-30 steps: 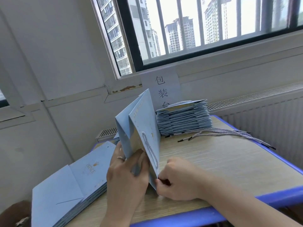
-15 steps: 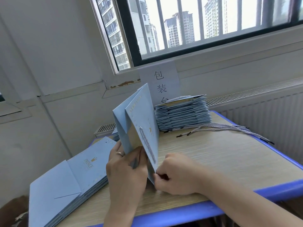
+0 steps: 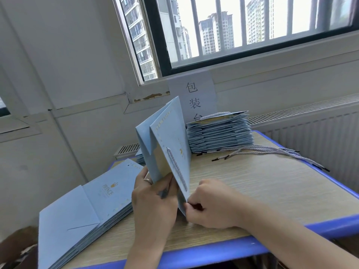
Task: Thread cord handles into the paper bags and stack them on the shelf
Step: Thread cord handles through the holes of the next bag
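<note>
**Pale blue paper bag, stood up between both grips**

Pale blue paper bag [image 3: 171, 136] is standing upright at the near middle of the table [image 3: 252, 191], folds partly fanned open, with its bottom edge down between the two hands. A twisted grey-white cord [image 3: 176, 169] runs down the face turned toward the camera.

The left grip [image 3: 153, 202] is closed around the bag's lower left part. The thumb lies over the front, the fingers are tucked behind the paper where I can't see them, and there's a ring [image 3: 148, 180] on one finger. The right grip [image 3: 211, 206] has its fingers curled in tight, pinching the bag's near bottom edge right where the cord ends. I can't tell whether it has the cord tip in there too. The two hands are just beside each other with the bag between them.

Moving outward, a pile of flat bags [image 3: 81, 210] lies at the table's left end with a gold crown logo on top, close to the left wrist. At the back, touching nothing in the hands, sits a taller stack of bags [image 3: 219, 133] with a cord loop showing on top. Loose cords [image 3: 268, 152] with black tips are spread on the table to its right, well apart from either hand.

The upright bag hides part of a smaller pile behind it. A paper sign [image 3: 194, 94] with characters hangs on the wall under the barred window [image 3: 252, 26], and its lowest character is cut off by the rear stack. A radiator [image 3: 320, 129] runs along the right.
</note>
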{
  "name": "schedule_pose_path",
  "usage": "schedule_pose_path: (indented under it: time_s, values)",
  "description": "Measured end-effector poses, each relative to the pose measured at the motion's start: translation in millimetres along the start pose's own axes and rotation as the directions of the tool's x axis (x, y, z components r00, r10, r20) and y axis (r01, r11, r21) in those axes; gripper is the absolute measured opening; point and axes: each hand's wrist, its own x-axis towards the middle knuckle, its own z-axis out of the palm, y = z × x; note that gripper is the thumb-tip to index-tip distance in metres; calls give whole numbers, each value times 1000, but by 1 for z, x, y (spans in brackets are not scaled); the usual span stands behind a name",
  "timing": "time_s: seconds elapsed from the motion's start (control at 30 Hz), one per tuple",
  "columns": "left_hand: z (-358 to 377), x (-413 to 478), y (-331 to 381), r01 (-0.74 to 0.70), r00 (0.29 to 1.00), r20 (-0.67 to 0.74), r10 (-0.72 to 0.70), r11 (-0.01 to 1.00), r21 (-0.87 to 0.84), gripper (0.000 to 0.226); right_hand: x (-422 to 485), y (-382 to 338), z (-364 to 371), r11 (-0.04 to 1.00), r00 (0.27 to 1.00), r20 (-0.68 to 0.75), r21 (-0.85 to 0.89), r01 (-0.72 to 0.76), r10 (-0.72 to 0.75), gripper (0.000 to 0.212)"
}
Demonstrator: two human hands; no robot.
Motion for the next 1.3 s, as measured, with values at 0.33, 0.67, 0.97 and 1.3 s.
schedule_pose_path:
  time_s: [0.33, 0.67, 0.97, 1.3]
  values:
    - [1, 0, 2, 60, 998, 30, -58, 996, -59, 36, 0, 2, 1, 999, 1000, -5, 36, 12, -12, 48]
    - [-3, 2, 3, 88, 995, 47, -84, 993, -79, 44, -1, -1, -2, 999, 1000, 27, 48, 6, -7, 49]
    - [-2, -3, 1, 43, 996, 86, -40, 999, -33, 39, -1, -1, -3, 998, 999, 35, 66, 7, -10, 48]
    - [-19, -19, 5, -115, 987, -120, 110, 993, -34, 16, -1, 0, -3, 999, 998, 59, 50, 0, -2, 48]
